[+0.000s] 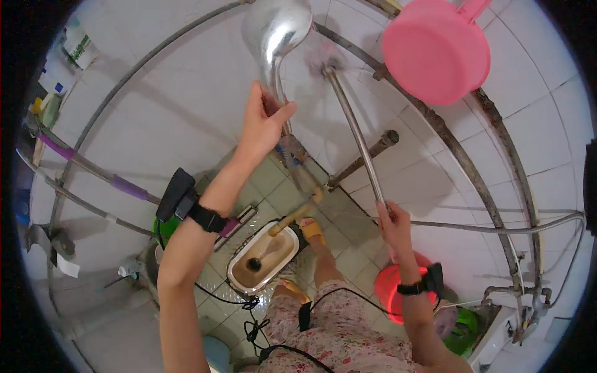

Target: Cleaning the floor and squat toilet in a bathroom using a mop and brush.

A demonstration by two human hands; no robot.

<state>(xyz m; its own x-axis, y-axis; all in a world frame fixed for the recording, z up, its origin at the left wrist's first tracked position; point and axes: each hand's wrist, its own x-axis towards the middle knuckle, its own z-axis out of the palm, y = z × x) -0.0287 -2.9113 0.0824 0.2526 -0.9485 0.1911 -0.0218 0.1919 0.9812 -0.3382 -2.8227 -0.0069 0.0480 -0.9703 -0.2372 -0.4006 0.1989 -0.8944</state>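
Observation:
My left hand [266,121] is raised toward the wall, closed round the handle of a silver shower head [278,28]. The flexible hose hangs below that hand. At the right, my right hand [394,225] grips the lower end of a long-handled brush [354,127] with a metal shaft. The shaft slants up and left, and its pinkish bristle end meets the white tiled wall [429,168]; the bristles are blurred. Whether water runs from the shower head cannot be made out.
A squat toilet [273,256] lies in the green tiled floor by my feet. A pink dipper [435,53] is at the upper right, before rusty pipes [451,133]. A red bucket [390,291] stands near my right forearm. Bottles [78,46] line the far left.

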